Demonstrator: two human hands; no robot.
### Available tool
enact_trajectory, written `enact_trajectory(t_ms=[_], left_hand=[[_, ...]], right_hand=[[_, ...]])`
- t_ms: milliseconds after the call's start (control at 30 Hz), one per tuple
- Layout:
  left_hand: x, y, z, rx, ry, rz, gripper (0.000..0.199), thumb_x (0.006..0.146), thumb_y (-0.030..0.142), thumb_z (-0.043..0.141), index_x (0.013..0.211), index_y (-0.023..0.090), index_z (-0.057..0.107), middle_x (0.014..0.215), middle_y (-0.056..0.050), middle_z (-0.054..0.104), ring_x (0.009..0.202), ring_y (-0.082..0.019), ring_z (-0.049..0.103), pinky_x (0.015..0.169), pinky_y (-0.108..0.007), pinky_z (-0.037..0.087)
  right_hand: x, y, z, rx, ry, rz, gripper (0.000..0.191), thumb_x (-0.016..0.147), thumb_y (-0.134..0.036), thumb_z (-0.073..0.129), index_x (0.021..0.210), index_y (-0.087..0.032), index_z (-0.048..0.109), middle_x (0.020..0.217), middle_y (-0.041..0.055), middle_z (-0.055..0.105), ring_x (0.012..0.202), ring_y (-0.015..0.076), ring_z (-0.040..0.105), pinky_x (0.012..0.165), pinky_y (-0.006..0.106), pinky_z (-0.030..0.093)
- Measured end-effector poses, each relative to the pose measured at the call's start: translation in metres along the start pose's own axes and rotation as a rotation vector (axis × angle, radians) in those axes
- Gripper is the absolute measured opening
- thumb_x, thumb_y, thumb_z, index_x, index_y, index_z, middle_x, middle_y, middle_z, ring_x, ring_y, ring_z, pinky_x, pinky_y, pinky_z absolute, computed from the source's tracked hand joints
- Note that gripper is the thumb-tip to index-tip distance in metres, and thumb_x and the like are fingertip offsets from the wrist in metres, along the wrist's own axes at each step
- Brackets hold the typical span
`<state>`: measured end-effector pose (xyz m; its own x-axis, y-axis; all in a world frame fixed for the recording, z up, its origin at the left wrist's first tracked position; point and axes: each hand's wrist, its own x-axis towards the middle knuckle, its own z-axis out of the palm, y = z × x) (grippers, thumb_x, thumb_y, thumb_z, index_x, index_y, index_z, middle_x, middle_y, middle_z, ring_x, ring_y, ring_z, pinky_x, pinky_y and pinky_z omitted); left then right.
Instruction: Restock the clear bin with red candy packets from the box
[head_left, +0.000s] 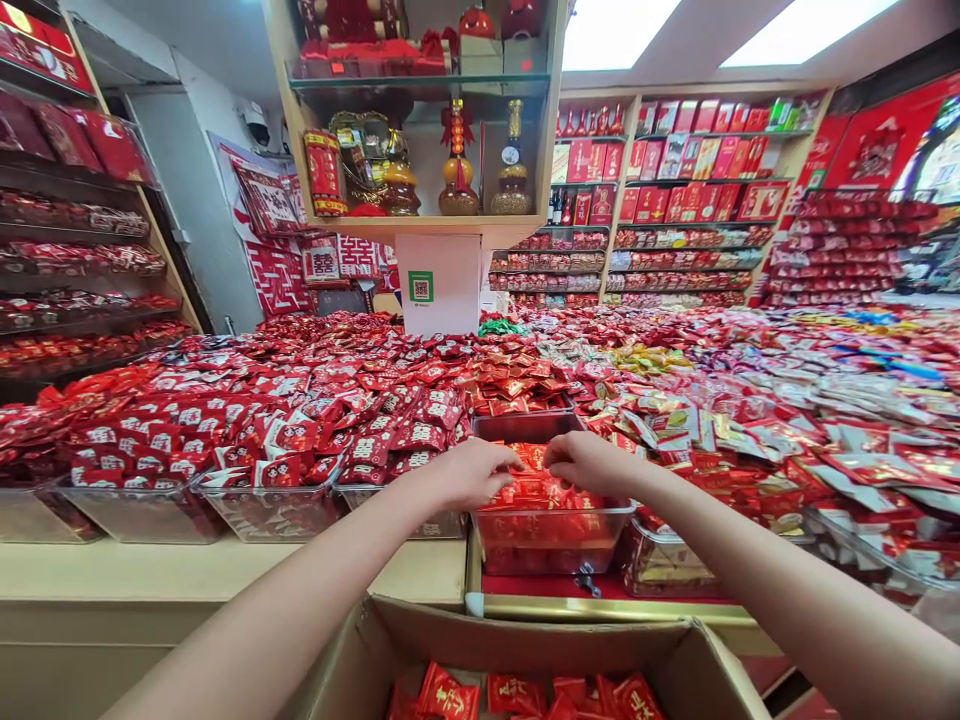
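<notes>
Both of my hands are over a clear plastic bin point(551, 545) of shiny red candy packets point(536, 492) with gold print. My left hand point(480, 473) is at the bin's left side, fingers bent and apart, touching or just above the packets. Opposite it, my right hand point(589, 465) reaches in from the right with loosely curled fingers, its fingertips close to the same packets. I see no packet lifted in either hand. Below, between my forearms, stands an open cardboard box point(525, 640) with similar red packets point(448, 693) inside.
Clear bins heaped with red packets point(277, 470) line the counter on the left; more piled candy point(720, 440) spreads right. A shelf cabinet point(420, 228) with bottles rises ahead above a white post point(442, 300) bearing a QR code. A small dark clip point(587, 580) lies before the bin.
</notes>
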<state>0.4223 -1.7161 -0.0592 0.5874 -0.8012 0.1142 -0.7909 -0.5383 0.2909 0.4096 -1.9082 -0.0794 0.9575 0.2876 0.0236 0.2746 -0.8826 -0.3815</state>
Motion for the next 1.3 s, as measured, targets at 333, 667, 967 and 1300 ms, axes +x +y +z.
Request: enact_trajectory(t_ms=[333,667,967,1300], left_hand=[[-0.118,0.012,0.066,-0.475,0.452,-0.129,0.017,0.079,0.019,0.046,0.090,0.024,0.059,0.074,0.001,0.063,0.066,-0.010,0.058,0.063,-0.019,0.046],[-0.172,-0.043,0.128,-0.760,0.447,-0.588,0.022,0.079,0.034,0.047,0.093,0.021,0.057,0.084,-0.001,0.065,0.078,-0.016,0.061,0.069,-0.024,0.050],[-0.166,-0.031,0.120,-0.396,0.280,-0.486,0.019,0.079,0.032,0.044,0.088,0.028,0.060,0.088,0.004,0.066,0.082,-0.013,0.060,0.074,-0.021,0.046],[-0.165,-0.032,0.121,-0.335,0.229,-0.435,0.021,0.079,0.028,0.041,0.084,0.023,0.060,0.081,-0.001,0.066,0.075,-0.015,0.060,0.068,-0.023,0.047]], right_hand=[[0.013,-0.007,0.014,-0.383,-0.007,0.108,0.027,0.064,-0.022,0.052,0.088,-0.012,0.061,0.090,0.0136,0.064,0.083,0.0228,0.057,0.063,0.026,0.040],[0.030,0.001,0.007,-0.340,-0.122,0.129,0.019,0.063,-0.013,0.047,0.074,-0.015,0.063,0.076,0.0075,0.065,0.068,0.0174,0.057,0.053,0.023,0.036],[0.078,0.007,-0.028,-0.293,0.169,0.098,0.022,0.074,-0.020,0.041,0.086,-0.017,0.059,0.078,0.0048,0.062,0.067,0.0142,0.053,0.054,0.021,0.034],[0.122,-0.014,0.027,-0.188,0.166,0.025,0.023,0.071,-0.019,0.048,0.092,-0.015,0.057,0.082,0.0064,0.063,0.072,0.0145,0.055,0.058,0.021,0.036]])
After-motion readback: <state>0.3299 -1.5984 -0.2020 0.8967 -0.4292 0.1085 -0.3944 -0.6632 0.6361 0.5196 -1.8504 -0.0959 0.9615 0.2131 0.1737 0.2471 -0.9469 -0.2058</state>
